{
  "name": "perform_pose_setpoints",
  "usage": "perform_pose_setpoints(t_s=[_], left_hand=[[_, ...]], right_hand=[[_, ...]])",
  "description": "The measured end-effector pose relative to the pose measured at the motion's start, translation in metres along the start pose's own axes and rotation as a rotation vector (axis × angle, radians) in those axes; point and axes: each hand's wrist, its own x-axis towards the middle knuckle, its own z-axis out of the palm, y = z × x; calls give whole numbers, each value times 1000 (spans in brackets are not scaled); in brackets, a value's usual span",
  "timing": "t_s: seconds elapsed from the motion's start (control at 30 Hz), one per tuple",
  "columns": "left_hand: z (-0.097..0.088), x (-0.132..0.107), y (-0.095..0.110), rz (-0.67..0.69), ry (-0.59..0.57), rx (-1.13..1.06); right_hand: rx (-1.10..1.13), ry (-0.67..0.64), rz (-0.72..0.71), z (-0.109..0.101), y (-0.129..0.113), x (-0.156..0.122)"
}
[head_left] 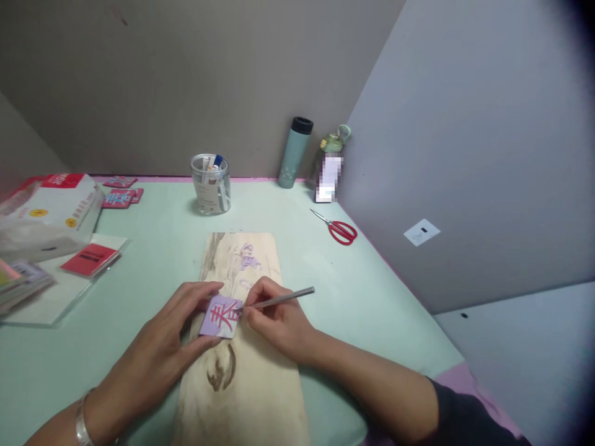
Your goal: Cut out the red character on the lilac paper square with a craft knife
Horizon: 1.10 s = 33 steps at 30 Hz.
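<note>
Gray walls (209, 80) meet in a corner at upper right, behind a pale green desk (372, 310) with a wooden board (251, 402) at lower center. Over the board, the left hand (162, 334) and the right hand (279, 322) sit close together: the left grip pinches a small purple card (218, 316) by opposite edges, the right closes on a slim metal tool (290, 297), its tip at the card's right side. Clean work likely calls for bracing the card flat, light pressure and fingertips clear of the tip.

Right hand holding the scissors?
No, the right hand grips a slim silver tool, while the red-handled scissors lie apart on the table.
</note>
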Motion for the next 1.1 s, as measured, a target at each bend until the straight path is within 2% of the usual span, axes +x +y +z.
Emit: perform_pose_setpoints(t_s=[0.1, 0.97, 1.1], left_hand=[[-1, -1, -1, 2, -1, -2], [-3, 2, 0, 22, -12, 6], [-3, 2, 0, 24, -7, -2]], right_hand=[[41, -4, 45, 0, 0, 0], [-83, -77, 30, -8, -8, 3], [-88, -46, 41, -6, -7, 3]])
